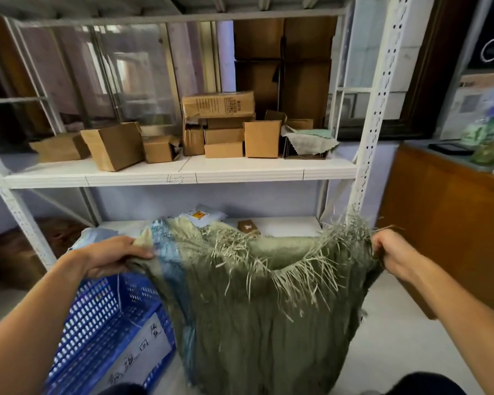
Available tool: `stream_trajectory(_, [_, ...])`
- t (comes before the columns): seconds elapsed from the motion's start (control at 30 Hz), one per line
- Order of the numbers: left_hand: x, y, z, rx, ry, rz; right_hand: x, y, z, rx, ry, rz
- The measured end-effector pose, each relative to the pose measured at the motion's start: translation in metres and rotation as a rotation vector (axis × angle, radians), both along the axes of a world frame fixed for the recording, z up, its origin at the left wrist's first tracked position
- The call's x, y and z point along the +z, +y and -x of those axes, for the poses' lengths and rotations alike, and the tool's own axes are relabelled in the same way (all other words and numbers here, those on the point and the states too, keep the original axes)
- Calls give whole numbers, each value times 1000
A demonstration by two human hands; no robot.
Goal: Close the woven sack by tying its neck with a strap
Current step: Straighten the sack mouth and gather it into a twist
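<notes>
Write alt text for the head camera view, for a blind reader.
A person's left hand and right hand stretch open the frayed mouth of a green woven sack. A blue crate sits beside it, before a shelf of cardboard boxes.

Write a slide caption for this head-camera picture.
Left hand and right hand grip the frayed rim of an open green woven sack beside a blue crate, before shelved cardboard boxes.

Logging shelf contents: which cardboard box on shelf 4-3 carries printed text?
The long box topping the middle stack; the other boxes there look plain.
</notes>
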State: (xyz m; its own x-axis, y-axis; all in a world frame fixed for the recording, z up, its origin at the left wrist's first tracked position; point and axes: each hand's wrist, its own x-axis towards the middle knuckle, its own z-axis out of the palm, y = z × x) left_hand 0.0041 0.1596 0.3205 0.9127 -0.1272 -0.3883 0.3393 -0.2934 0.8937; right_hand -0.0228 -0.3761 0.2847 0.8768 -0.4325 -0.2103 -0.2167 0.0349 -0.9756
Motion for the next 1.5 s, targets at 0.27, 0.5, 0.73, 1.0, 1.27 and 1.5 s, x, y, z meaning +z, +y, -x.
stream_trajectory(0.27, [7,4,-18,383,-280,-124,-3,-1,-11,-45,-46,373])
stream_trajectory(0.5, [13,12,-27,517,-365,-297,3,5,-10,-40,-65,503])
stream_trajectory(0.73, [6,-23,-29,591,-341,130,0,17,-15,-203,-27,278])
stream_trajectory(1.0, [-7,-24,-34,566,-302,493,1,8,-15,-139,-58,-59])
stream_trajectory(1.27, [-9,-31,-35,337,-619,-305,6,11,-13,209,-97,27])
stream_trajectory(1.5, [-9,-37,-33,353,-920,-916,1,28,-10,60,-110,757])
